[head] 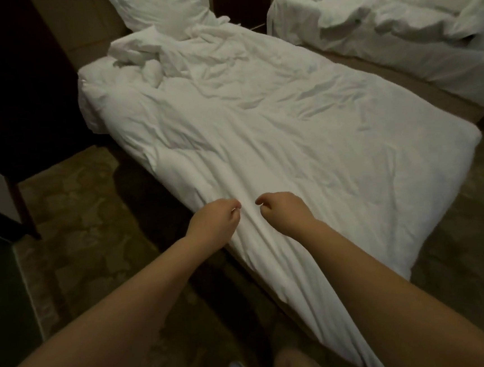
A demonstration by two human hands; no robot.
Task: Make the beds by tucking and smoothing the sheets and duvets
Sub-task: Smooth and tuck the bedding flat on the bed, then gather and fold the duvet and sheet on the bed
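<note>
Duvet (258, 117), white and creased, covers the near bed from 6 o'clock up to a pillow (161, 9) at 12 o'clock. The left hand (213, 219) and right hand (282, 210), close together near centre, each curl their fingers into the cloth, probably bunching it near the bed's edge to pull it taut. A raised fold runs from them towards 6 o'clock. The fingertips are hidden under the knuckles, so the exact grip is unclear. A second bed (456, 75), unmade, at 2 o'clock is cut off.
</note>
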